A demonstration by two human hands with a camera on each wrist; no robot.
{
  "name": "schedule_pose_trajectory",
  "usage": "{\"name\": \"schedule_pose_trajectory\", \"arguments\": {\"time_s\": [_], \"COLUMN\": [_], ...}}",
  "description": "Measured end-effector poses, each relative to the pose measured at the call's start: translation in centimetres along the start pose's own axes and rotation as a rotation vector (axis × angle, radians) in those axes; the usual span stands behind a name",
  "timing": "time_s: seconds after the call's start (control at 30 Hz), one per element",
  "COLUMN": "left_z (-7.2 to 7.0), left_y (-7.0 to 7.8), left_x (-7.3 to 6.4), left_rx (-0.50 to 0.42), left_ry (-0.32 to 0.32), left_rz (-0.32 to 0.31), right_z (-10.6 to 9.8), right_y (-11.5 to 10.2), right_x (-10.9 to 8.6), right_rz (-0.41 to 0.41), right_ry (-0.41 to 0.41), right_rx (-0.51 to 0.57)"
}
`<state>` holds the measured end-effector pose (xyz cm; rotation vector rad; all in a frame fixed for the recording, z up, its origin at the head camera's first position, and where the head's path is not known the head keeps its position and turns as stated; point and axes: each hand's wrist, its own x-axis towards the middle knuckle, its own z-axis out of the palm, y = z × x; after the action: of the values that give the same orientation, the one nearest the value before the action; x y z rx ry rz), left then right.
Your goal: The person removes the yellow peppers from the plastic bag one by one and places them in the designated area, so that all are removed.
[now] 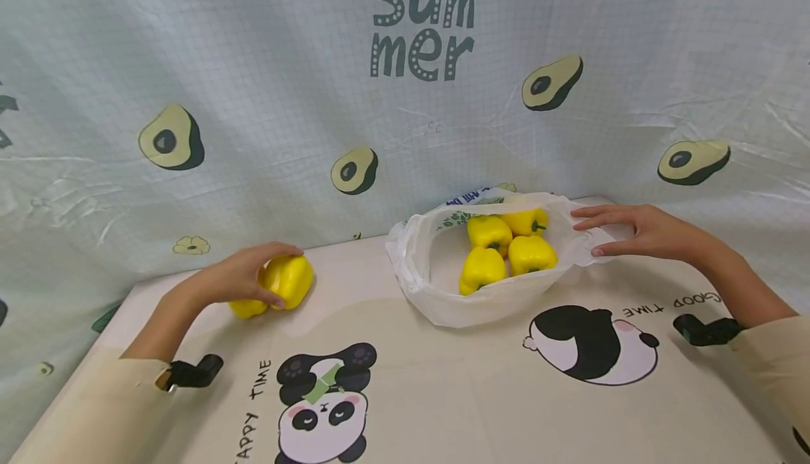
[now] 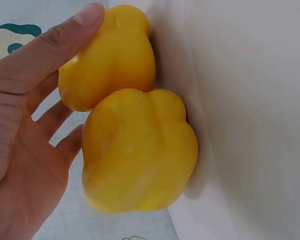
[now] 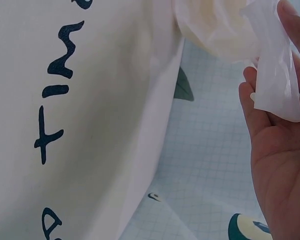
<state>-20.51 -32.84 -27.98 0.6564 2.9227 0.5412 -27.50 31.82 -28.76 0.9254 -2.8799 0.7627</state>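
At the left of the table, my left hand grips a yellow bell pepper between thumb and fingers. A second yellow bell pepper lies right beside it, partly hidden under the hand. The left wrist view shows the gripped pepper touching the nearer, ungripped pepper. Right of centre, a white plastic bag lies with its mouth wide, and several yellow peppers are inside. My right hand holds the bag's right edge; the right wrist view shows the bag's handle between thumb and fingers.
A pale tablecloth with panda prints covers the table. Behind the table's back edge hangs a light curtain printed with avocados. Dark wrist mounts sit at both sleeves.
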Motion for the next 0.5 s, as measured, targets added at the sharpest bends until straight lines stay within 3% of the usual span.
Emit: {"name": "schedule_pose_trajectory", "arguments": {"time_s": [0.27,0.5], "left_z": [0.14,-0.31], "left_y": [0.23,0.65], "left_x": [0.18,0.29], "left_rx": [0.032,-0.003], "left_ry": [0.012,-0.019], "left_rz": [-0.014,-0.036], "right_z": [-0.35,-0.26], "right_y": [-0.42,-0.59], "right_x": [-0.03,0.08], "right_rz": [0.023,0.04], "right_ry": [0.003,-0.031], "right_rx": [-0.03,0.005]}}
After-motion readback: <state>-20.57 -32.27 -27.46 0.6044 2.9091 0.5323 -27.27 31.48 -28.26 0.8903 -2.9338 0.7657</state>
